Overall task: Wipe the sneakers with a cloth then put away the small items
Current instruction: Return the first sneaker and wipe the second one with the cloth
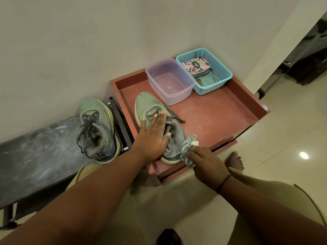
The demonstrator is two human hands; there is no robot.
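From the head view, a green sneaker (150,110) stands on the red-brown tray-topped surface (221,112), toe toward 12 o'clock, its grey lace trailing off toward 3 o'clock. The left hand (153,137) lies flat over its laces and tongue, fingers straight and spread, thumb at the collar. At 4 o'clock of that sneaker's heel, the right hand (206,162) has its fingers curled tight around a bunched blue-and-white cloth (189,141), which touches the heel side. The second sneaker (96,128) stands at 9 o'clock on a dark bench (35,151), well apart from both hands. At 1 o'clock sits a clear purple tub (169,81), and just beside it a blue basket (217,68) holding a floral pouch (196,65) and keys (200,82)
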